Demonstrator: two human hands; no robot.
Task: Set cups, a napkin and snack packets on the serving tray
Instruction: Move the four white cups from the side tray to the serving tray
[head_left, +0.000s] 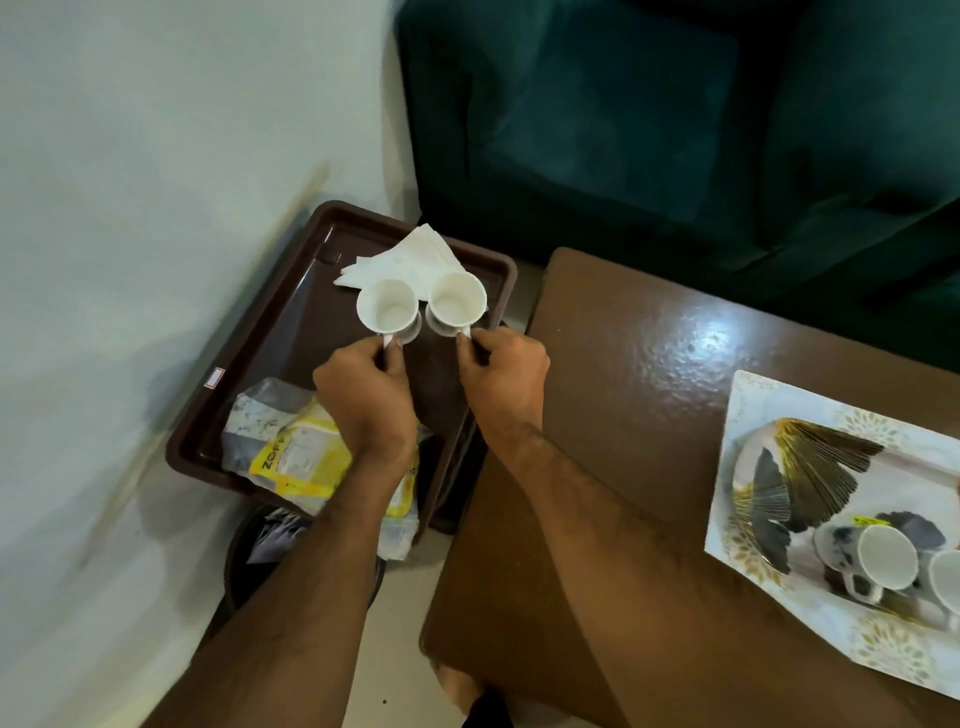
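Left hand (363, 389): pinching the handle of the left cup (387, 313), fingers curled round it.
Right hand (501, 374): gripping the handle of the right cup (457, 297) the same way.
Cups: both white, upright and apparently empty, sitting side by side near the far end of the tray (291, 332); whether they are resting fully on it or hovering just above, I cannot tell.
Napkin (402, 257): lying on the tray's far end, just behind the cups, partly under them.
Packets (296, 452): lying at the tray's near end, yellow-and-clear, one hanging over the near rim.
Progress: looking nearly done, since all three kinds of item are sitting on or at the tray; letting go of the cups and perhaps straightening the packets seem to be what is remaining.
Surface: the brown tray is sitting on a low stand by a pale wall.
Room: a glossy brown table (623, 364) is standing to the right, carrying a printed box (753, 467), with a dark green sofa (675, 130) behind.
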